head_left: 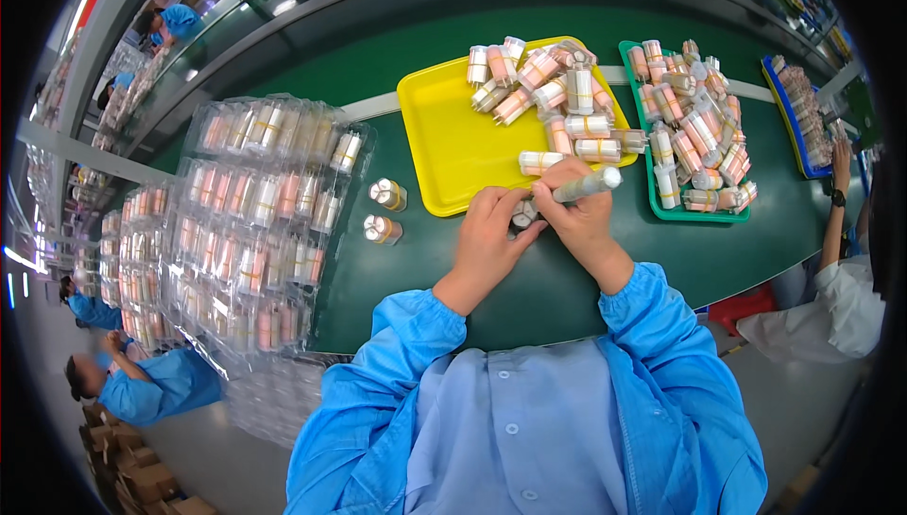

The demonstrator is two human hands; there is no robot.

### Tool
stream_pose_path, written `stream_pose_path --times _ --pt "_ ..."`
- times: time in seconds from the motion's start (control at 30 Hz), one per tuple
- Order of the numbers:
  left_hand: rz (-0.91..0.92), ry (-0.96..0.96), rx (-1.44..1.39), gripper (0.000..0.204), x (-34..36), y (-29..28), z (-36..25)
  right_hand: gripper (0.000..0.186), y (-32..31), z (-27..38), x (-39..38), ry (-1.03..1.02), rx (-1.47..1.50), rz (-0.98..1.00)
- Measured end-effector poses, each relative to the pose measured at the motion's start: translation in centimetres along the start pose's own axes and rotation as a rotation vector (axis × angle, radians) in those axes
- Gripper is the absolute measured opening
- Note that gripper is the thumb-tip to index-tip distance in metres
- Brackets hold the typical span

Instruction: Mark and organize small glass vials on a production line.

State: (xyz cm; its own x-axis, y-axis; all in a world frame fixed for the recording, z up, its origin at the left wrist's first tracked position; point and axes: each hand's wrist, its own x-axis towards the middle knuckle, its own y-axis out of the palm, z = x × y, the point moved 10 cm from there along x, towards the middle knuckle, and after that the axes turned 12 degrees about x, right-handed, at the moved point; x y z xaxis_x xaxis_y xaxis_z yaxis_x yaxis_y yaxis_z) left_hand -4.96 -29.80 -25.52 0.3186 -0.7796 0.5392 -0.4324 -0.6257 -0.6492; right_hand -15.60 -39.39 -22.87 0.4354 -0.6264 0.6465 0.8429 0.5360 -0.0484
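Observation:
My left hand grips a small bundle of short pale tubes over the green bench. My right hand is closed on a long whitish cylinder, pointing up to the right, with its fingertips against that bundle. Behind my hands is a yellow tray, holding several pink and white banded bundles on its right part. Two small banded bundles, one upper and one lower, stand on the bench left of my left hand.
Stacked clear blister trays full of bundles cover the left. A green tray with bundles and a blue tray are at right. Co-workers sit at lower left and right. The bench edge curves before me.

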Motion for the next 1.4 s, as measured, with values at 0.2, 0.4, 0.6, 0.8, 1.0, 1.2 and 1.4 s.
stream_pose_path --times 0.2,0.4,0.6,0.8,1.0,1.2,1.4 --pt "-0.028 -0.004 0.062 0.042 0.0 -0.6 0.3 0.013 -0.2 0.6 0.6 0.016 -0.049 0.003" --pt "-0.007 -0.047 0.052 0.042 -0.3 -0.5 1.0 0.015 0.9 -0.6 -0.3 0.072 -0.034 0.069" --pt "-0.001 -0.030 0.040 0.043 -0.4 -0.5 0.8 0.016 1.1 -0.8 -0.6 0.039 -0.082 0.084" --pt "0.004 -0.090 0.011 0.044 -0.7 -0.6 1.1 0.015 1.8 -0.7 -0.6 0.040 -0.121 0.108" --pt "0.070 -0.158 -0.112 0.064 -1.8 0.1 1.7 0.013 1.0 -0.9 -0.6 0.082 0.018 0.050" --pt "0.122 -0.078 -0.250 0.072 -2.3 0.6 0.6 0.012 0.4 -1.0 -0.3 0.142 0.087 0.030" --pt "0.167 -0.091 -0.176 0.073 -2.5 1.0 1.0 0.015 1.5 -1.4 -0.7 0.145 0.026 0.127"
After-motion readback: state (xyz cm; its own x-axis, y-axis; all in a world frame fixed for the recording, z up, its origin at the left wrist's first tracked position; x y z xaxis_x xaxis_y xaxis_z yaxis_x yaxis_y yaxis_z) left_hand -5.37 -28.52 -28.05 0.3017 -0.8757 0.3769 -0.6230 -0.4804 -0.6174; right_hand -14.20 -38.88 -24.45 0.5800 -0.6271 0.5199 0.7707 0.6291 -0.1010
